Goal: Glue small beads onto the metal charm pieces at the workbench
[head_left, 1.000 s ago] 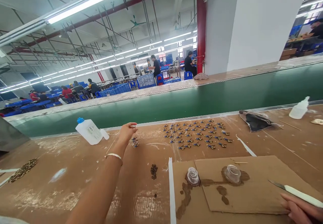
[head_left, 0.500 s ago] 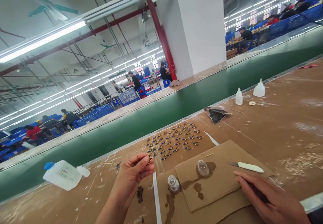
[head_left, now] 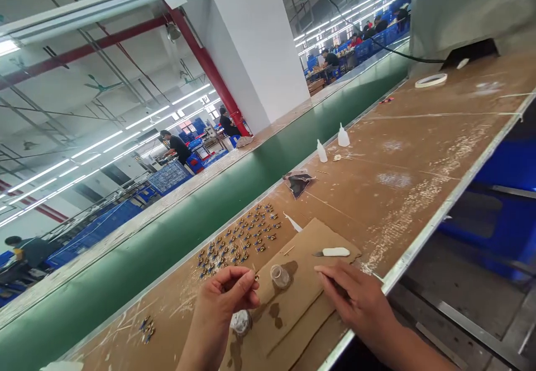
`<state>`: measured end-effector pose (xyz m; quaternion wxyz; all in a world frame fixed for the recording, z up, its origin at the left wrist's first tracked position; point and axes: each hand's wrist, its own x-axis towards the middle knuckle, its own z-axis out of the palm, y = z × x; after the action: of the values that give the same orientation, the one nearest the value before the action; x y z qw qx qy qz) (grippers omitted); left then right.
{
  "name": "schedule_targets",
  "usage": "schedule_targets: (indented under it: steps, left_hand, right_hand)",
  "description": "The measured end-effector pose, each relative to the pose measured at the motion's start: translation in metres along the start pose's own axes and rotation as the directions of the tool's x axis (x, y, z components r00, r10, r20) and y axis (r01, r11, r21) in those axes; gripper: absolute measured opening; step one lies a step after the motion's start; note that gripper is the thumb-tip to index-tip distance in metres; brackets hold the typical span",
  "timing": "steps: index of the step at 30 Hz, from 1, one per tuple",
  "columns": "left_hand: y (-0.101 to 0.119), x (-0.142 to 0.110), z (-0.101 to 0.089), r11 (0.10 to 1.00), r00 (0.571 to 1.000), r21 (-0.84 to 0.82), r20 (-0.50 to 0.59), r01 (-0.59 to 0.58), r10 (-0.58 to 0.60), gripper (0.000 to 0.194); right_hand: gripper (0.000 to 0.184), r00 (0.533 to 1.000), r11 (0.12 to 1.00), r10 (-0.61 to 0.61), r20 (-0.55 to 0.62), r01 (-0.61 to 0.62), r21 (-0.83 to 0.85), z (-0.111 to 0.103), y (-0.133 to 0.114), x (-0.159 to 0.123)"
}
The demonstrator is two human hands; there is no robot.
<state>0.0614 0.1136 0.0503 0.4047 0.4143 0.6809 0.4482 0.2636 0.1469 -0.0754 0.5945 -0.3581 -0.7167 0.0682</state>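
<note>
My left hand [head_left: 226, 299] hovers over the near edge of the brown bench, thumb and fingers pinched on a tiny piece [head_left: 254, 275]. Just beyond it lie rows of small blue-and-gold pieces [head_left: 240, 240]. My right hand [head_left: 355, 298] rests on a stained cardboard sheet [head_left: 318, 234], fingers pressed together over something thin and dark. Between my hands stands a small clear cup [head_left: 280, 275]; a second cup [head_left: 242, 321] sits below my left hand. A white-handled blade [head_left: 333, 252] lies just beyond my right fingertips.
A green conveyor belt [head_left: 251, 176] runs along the bench's far side. Two white squeeze bottles [head_left: 321, 151], a dark crumpled bag [head_left: 299, 182] and a tape roll [head_left: 431, 80] lie further along. Blue crates [head_left: 502, 192] sit beyond the bench's metal edge. Other people work at distant tables.
My view has swung to the right. My left hand has come back from the far side of the bench to the cardboard, pinching a small piece. My right hand has moved onto the cardboard.
</note>
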Motion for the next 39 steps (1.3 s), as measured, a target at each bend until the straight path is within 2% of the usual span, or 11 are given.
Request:
schedule_targets:
  steps: [6,11,15,23,31,39]
  left_hand:
    - [-0.003,0.008,0.018,0.958,0.996,0.269,0.031,-0.093,0.088,0.024]
    - [-0.007,0.018,0.022,0.839,0.988,0.524,0.048,-0.148,0.144,0.020]
    - [-0.005,0.025,0.025,0.741,0.977,0.640,0.083,-0.204,0.196,0.018]
    - [0.004,0.031,0.038,0.621,0.971,0.750,0.127,-0.227,0.202,0.018]
    - [0.007,0.033,0.042,0.579,0.977,0.786,0.165,-0.214,0.136,0.023]
    - [0.006,0.034,0.042,0.537,0.974,0.813,0.173,-0.226,0.147,0.019]
  right_hand:
    - [0.014,1.000,1.000,-0.007,-0.022,0.008,0.015,-0.003,-0.001,0.004]
    - [0.013,1.000,1.000,0.016,-0.007,-0.015,0.020,-0.004,0.000,0.003]
    - [0.014,1.000,0.999,0.021,-0.003,-0.021,0.032,-0.003,0.001,0.003]
    - [0.016,1.000,0.999,0.022,-0.018,-0.021,0.042,-0.005,0.000,0.004]
    - [0.015,0.999,0.999,0.023,-0.047,-0.021,0.049,-0.005,0.001,0.005]
    - [0.016,0.999,0.998,0.027,-0.039,-0.024,0.059,-0.005,0.002,0.004]
